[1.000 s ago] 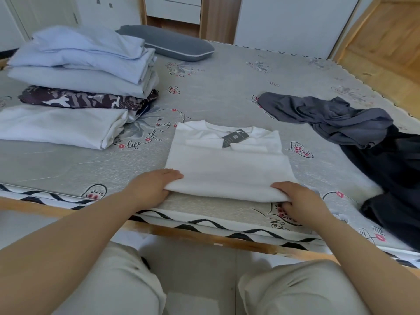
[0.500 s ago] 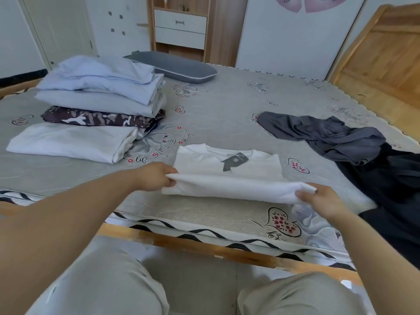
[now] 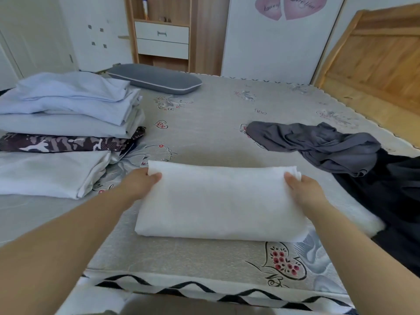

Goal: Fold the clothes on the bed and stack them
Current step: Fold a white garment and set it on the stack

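Since a second ago we've carried the near hem of the white shirt (image 3: 218, 201) over its collar; label now covered. Left hand (image 3: 138, 184) and right hand (image 3: 305, 188) each pinch a far corner. Fold looks done; next it goes on the stack (image 3: 66, 123), left on the bed (image 3: 204, 123). No containers visible.

Bright, even daylight with soft, faint shadows; wide-angle bending curves the edges, and both forearms show slight motion blur.
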